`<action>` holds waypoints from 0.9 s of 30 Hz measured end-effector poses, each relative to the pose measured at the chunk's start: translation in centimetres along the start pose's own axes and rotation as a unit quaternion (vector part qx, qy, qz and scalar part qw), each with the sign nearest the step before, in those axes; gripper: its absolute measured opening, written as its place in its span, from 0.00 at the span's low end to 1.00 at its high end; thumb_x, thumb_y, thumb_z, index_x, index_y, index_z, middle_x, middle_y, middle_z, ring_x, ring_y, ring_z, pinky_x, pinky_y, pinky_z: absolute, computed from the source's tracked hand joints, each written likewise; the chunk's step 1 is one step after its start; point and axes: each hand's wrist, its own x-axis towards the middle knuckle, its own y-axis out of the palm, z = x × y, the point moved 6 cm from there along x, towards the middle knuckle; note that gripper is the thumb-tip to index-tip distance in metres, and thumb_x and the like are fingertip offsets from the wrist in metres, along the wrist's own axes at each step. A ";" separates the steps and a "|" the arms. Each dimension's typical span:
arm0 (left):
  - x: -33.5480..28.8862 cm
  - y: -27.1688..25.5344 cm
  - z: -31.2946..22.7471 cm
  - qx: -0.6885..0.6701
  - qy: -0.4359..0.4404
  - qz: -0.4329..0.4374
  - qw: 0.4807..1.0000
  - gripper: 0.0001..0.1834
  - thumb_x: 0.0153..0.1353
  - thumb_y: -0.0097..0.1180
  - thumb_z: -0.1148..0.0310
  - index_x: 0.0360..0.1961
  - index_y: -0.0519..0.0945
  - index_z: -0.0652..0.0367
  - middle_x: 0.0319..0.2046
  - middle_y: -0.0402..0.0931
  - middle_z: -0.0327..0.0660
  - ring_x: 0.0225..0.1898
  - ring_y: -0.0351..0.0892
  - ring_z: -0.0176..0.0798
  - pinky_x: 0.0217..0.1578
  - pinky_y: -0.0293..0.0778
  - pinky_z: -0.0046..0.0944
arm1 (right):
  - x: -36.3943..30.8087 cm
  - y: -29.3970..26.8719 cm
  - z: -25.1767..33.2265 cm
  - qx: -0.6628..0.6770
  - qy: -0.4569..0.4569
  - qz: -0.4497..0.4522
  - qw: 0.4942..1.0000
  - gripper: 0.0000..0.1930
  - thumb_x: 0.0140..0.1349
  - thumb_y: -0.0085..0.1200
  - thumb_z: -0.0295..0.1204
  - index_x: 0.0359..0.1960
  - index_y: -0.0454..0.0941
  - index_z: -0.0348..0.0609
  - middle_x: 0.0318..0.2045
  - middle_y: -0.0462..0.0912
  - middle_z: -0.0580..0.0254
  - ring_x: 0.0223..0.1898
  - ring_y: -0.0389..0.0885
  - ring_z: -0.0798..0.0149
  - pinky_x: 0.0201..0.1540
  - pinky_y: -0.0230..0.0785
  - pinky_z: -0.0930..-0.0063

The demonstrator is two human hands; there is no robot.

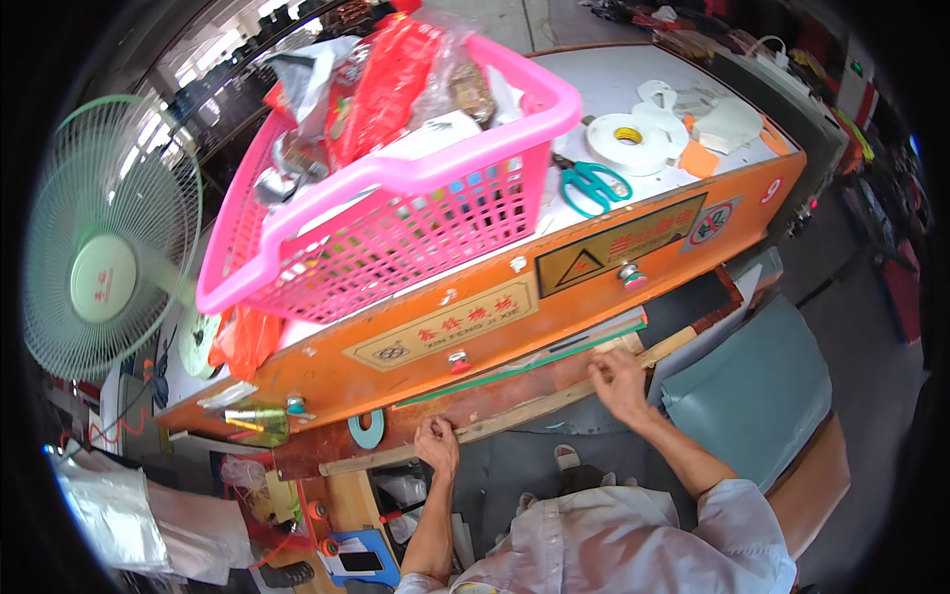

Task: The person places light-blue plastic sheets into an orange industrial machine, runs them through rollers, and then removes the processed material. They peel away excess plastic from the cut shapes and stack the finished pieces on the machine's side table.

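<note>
**Two hands on a wooden strip at the front of an orange machine**

The left hand (436,445) rests with fingers curled down over a long, pale wooden strip (515,417), pressing on it near its left part. The right hand (620,381) pinches the same strip farther right, fingers closed on its upper edge. The strip runs slantwise along the brown ledge (465,406) below the orange machine front (416,342). On the white top (614,84) above stand a pink basket (396,223) full of packets, teal-handled scissors (591,186) and a roll of white tape (628,139). A pale green fan (104,243) stands at far left.
</note>
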 end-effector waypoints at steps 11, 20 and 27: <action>-3.0 -0.6 0.2 0.035 -0.032 0.023 0.999 0.14 0.67 0.61 0.60 0.31 0.87 0.58 0.24 0.81 0.48 0.31 0.82 0.55 0.36 0.76 0.54 | -7.4 5.5 -2.2 0.016 -0.023 0.040 0.999 0.09 0.68 0.62 0.34 0.43 0.87 0.43 0.41 0.88 0.51 0.50 0.81 0.43 0.64 0.66 0.47; -9.1 -2.5 6.3 -0.080 -0.065 0.061 0.993 0.15 0.68 0.60 0.63 0.30 0.85 0.65 0.23 0.83 0.52 0.27 0.85 0.53 0.34 0.77 0.52 | -14.7 7.0 -3.0 -0.004 0.025 0.079 0.997 0.11 0.66 0.63 0.36 0.39 0.90 0.43 0.36 0.88 0.44 0.46 0.83 0.39 0.54 0.73 0.46; -18.1 -5.7 9.0 0.014 -0.029 0.028 0.999 0.12 0.66 0.63 0.64 0.27 0.86 0.60 0.18 0.78 0.47 0.24 0.79 0.56 0.29 0.73 0.56 | -18.4 9.5 3.1 -0.040 -0.027 -0.010 0.999 0.22 0.60 0.71 0.37 0.50 0.86 0.35 0.48 0.87 0.45 0.54 0.82 0.45 0.60 0.73 0.55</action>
